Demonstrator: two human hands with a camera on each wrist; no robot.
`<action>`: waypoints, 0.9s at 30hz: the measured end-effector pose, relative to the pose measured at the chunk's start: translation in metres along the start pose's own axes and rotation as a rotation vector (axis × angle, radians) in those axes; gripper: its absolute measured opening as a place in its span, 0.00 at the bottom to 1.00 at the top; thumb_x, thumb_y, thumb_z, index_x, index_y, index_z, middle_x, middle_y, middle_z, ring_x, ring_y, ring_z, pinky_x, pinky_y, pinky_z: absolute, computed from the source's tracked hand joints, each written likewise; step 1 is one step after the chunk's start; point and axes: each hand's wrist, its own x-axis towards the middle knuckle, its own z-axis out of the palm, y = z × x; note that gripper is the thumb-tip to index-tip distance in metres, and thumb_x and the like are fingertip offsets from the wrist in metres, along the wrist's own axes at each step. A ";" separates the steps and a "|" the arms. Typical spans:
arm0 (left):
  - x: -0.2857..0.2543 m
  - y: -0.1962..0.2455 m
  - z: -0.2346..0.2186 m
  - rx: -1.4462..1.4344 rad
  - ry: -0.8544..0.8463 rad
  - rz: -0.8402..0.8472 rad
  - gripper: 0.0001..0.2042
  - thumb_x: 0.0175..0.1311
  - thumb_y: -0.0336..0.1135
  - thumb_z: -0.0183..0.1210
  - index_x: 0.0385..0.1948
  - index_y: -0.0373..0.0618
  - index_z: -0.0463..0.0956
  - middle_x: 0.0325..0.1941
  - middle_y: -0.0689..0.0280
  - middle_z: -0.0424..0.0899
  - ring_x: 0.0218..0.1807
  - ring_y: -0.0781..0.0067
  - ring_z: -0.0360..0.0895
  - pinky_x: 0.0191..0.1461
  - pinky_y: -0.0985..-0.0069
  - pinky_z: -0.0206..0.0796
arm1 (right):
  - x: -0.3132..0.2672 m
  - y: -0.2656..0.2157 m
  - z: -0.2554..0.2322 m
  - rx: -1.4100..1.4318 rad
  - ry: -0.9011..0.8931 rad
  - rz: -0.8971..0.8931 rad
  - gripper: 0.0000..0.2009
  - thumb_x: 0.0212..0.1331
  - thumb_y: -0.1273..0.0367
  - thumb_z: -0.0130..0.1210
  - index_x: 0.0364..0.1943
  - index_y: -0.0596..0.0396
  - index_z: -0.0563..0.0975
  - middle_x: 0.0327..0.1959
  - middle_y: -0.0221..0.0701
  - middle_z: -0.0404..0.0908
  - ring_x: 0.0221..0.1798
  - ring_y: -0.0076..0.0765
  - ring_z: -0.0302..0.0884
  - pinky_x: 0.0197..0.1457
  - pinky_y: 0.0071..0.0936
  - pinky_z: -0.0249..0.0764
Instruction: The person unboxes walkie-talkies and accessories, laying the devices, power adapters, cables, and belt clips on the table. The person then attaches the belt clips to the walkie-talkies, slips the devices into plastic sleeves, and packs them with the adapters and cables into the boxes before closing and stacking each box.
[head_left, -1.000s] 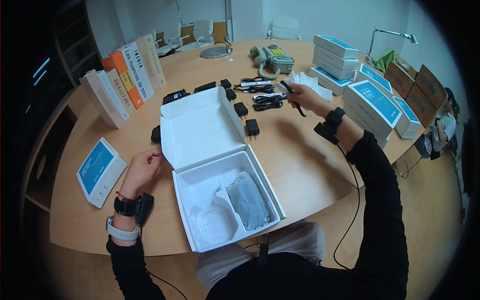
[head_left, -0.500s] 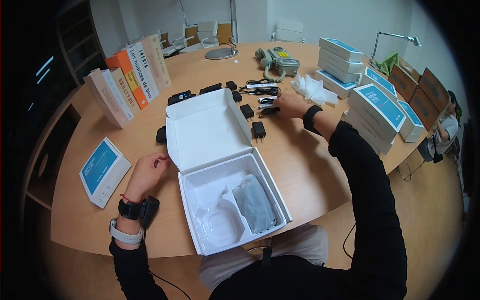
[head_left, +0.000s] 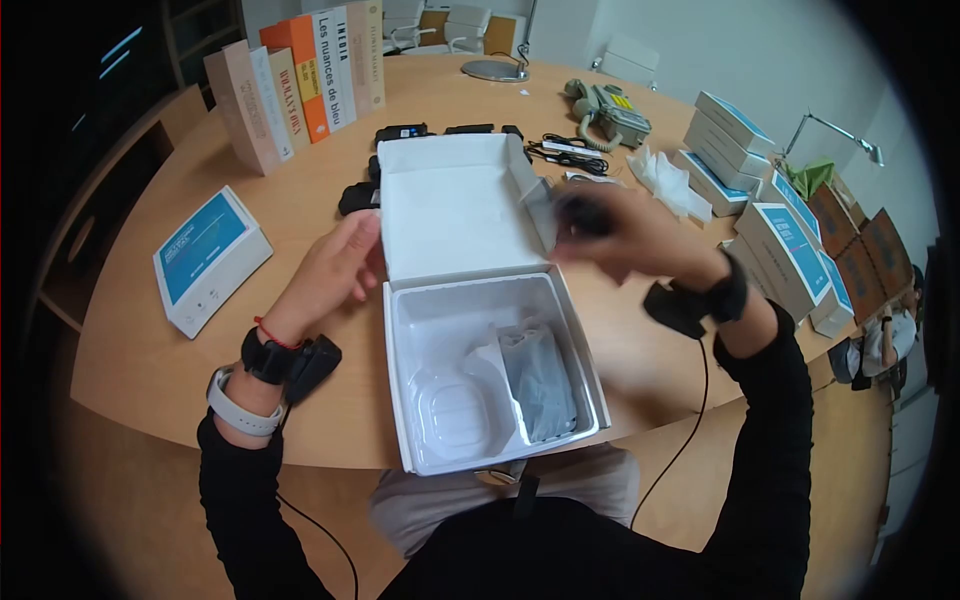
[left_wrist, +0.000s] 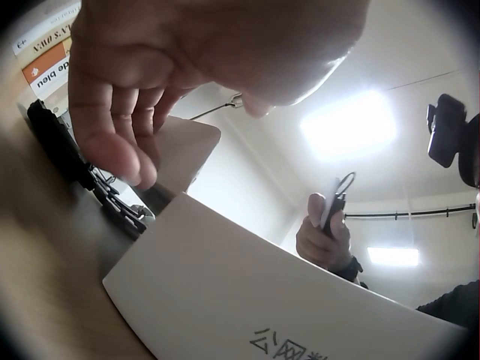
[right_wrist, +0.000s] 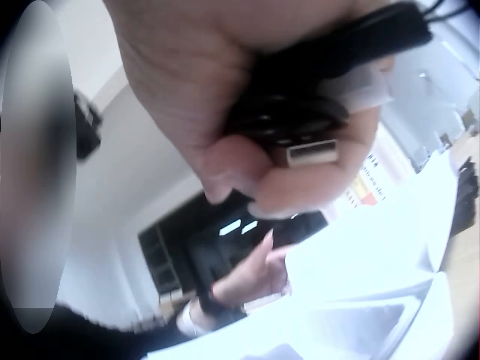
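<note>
Black cable (USB plug showing) gripped in right hand, held at two o'clock of open white box on tabletop; left hand relaxed, nothing grasped, seen at box's nine o'clock

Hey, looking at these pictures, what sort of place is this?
Most likely an office or meeting room: there is a large wooden table with a curved far edge, white chairs stand beyond it, and a corded telephone sits on top.
</note>
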 end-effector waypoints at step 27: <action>-0.024 0.020 0.016 0.428 -0.114 0.824 0.08 0.46 0.31 0.65 0.29 0.44 0.80 0.31 0.62 0.77 0.35 0.62 0.73 0.42 0.71 0.67 | 0.004 0.030 0.050 -0.483 -0.160 -0.269 0.07 0.47 0.70 0.59 0.32 0.56 0.79 0.26 0.40 0.77 0.31 0.48 0.76 0.39 0.36 0.73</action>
